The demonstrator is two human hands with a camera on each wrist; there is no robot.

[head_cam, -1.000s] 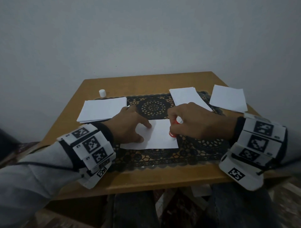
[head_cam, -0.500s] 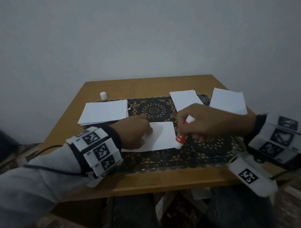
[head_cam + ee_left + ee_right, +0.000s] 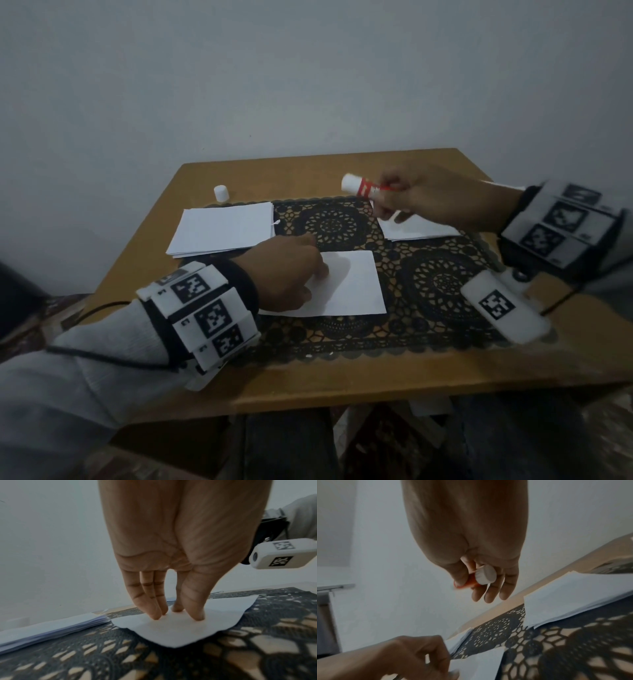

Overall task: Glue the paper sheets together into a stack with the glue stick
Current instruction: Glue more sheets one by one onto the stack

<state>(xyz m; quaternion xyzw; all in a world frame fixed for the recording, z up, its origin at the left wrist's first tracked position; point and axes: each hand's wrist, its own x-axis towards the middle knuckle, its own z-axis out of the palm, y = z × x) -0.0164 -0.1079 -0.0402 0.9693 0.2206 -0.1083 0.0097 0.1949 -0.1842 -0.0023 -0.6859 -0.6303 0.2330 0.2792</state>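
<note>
A single white sheet point(image 3: 349, 284) lies on the black lace mat point(image 3: 442, 284) in the middle of the table. My left hand point(image 3: 291, 274) presses its left part with straight fingertips point(image 3: 195, 615), also seen on the sheet point(image 3: 171, 631) from the wrist. My right hand point(image 3: 421, 202) is raised above the far right stack of sheets point(image 3: 421, 229) and grips the red-and-white glue stick point(image 3: 359, 186), its white end pointing left. In the right wrist view the glue stick point(image 3: 483, 577) sits between thumb and fingers.
A thicker pile of white sheets point(image 3: 222, 229) lies at the left of the mat. The small white cap point(image 3: 221, 193) stands on the wooden table point(image 3: 342, 380) behind that pile. A grey wall rises close behind the table.
My right hand has lifted the glue stick off the sheet's right edge and carried it up and away to the far right. The left hand still presses the sheet.
</note>
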